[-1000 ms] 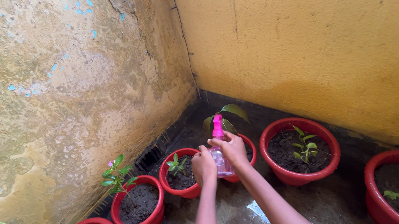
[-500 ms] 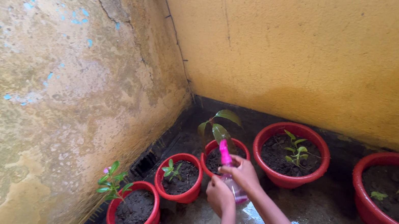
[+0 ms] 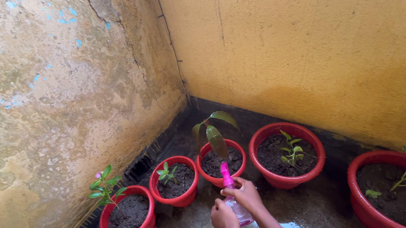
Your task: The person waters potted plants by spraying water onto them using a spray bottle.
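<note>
A left hand [image 3: 223,218] cups the base of a clear spray bottle [image 3: 234,202] with a pink nozzle, at 6 o'clock; the right hand [image 3: 247,194] grips its neck, fingers curled, aimed at a red seedling pot [image 3: 221,162] at 12 o'clock.

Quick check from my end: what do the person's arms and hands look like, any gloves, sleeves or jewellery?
Both are bare. The left hand and right hand wear no gloves, and no rings or bands show on the fingers or wrists. Both forearms are uncovered up to the frame edge, with no sleeve in view. They look slender.
</note>
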